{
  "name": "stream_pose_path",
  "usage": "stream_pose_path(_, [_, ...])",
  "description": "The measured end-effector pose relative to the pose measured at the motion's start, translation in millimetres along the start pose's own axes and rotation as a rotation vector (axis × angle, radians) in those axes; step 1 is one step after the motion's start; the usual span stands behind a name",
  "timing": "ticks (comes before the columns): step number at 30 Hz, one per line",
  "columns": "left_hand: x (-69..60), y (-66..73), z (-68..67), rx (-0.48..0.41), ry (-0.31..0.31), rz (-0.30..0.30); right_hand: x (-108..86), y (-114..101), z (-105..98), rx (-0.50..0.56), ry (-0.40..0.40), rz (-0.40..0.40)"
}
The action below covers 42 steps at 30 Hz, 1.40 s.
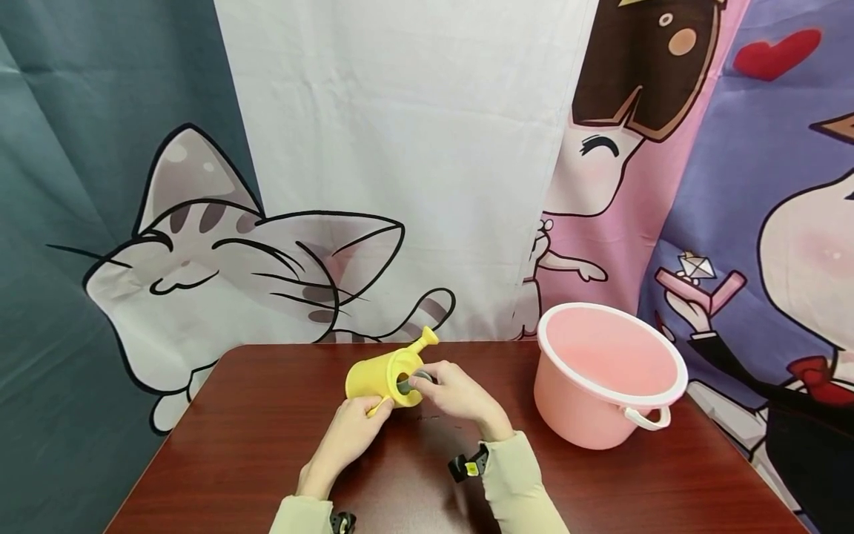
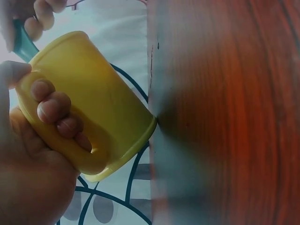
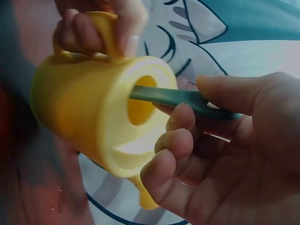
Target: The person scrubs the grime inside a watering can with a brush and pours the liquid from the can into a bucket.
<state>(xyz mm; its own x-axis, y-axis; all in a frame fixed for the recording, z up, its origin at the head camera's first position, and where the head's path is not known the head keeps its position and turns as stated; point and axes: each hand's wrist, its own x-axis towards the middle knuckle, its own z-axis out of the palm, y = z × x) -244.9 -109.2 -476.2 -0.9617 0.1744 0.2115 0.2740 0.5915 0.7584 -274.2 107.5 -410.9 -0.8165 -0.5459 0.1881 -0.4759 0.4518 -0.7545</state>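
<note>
Yellow watering can (image 1: 371, 378), lower centre: left hand (image 1: 356, 430) gripped it, right hand (image 1: 460, 395) pinched a green tool (image 3: 180, 97) partly inside; probing apparently needed steadiness.

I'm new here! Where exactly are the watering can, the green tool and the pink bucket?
Watering can (image 1: 369, 377), head view: the side of its yellow body.
Green tool (image 3: 176, 96), right wrist view: its exposed shaft.
Pink bucket (image 1: 582, 408), head view: its outer wall.

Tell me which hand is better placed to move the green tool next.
Probably the right hand: it grips the green tool, whose end reaches into the watering can; the left hand holds the handle.
</note>
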Motion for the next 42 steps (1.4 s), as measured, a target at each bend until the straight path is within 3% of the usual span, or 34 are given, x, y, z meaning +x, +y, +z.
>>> stream_pose_path(9, [0.3,0.1,1.2,0.008,0.015,0.011,2.8,3,11,0.037,-0.036,0.049])
stream_pose_path(20, [0.7,-1.0,1.6,-0.013,0.017,0.032,-3.9,6,-5,0.117,-0.066,0.044])
stream_pose_path(31, [0.8,-0.3,0.2,0.000,0.011,0.014,-11.8,-3,-20,0.134,-0.059,0.048])
stream_pose_path(38, [0.4,0.4,0.4,-0.001,0.004,-0.001,-7.5,2,-11,0.154,-0.071,0.065])
stream_pose_path(42, [0.9,0.9,0.8,0.009,-0.008,-0.006,-3.7,3,-4,0.092,-0.092,0.064])
